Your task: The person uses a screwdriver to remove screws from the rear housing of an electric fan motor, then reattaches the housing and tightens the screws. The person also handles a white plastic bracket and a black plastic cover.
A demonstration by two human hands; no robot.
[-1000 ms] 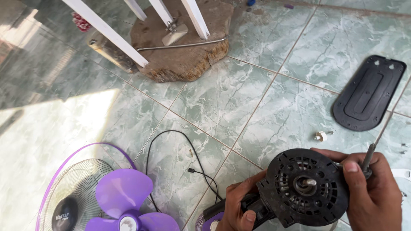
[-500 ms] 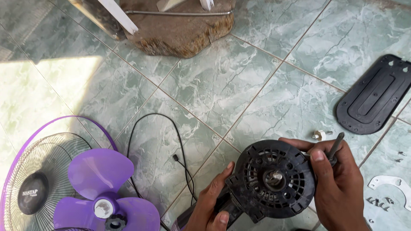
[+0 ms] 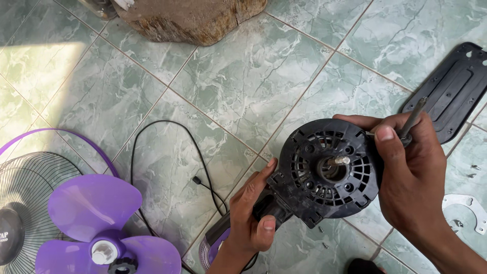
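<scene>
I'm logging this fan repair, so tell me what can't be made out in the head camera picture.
- Screwdriver: its handle is hidden inside the right hand.
- Black motor housing: its back faces away, and the left hand covers the neck.
- Purple fan blade and wire guard: cut off by the bottom and left edges.
- Small screws on the floor: too small to tell apart.
</scene>
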